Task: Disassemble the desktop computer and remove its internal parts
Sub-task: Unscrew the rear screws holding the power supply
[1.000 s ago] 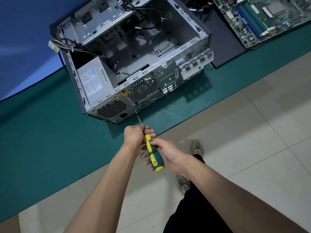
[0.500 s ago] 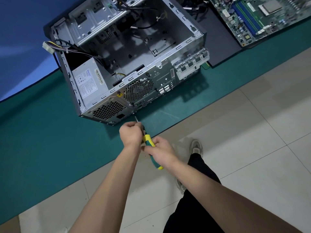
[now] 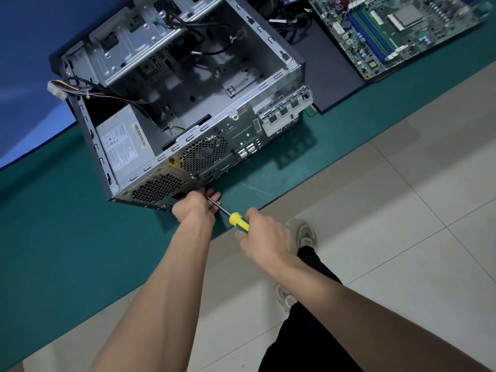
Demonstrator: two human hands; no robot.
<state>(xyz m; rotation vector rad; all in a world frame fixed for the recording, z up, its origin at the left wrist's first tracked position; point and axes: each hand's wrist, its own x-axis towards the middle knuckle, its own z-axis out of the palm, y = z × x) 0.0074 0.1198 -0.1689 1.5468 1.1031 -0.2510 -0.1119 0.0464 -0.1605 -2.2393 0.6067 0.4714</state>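
- Both hands are now reaching further forward than a second ago, bringing the screwdriver point(image 3: 236, 220) tip up to the computer case point(image 3: 171, 84) rear, low beside the power supply point(image 3: 126, 142).
- The left hand point(image 3: 194, 206) is curling around the metal shaft, steadying it.
- The right hand point(image 3: 264, 240) is gripping the yellow handle.
- The motherboard point(image 3: 397, 30) is already lying outside, far right; the power supply is waiting inside.
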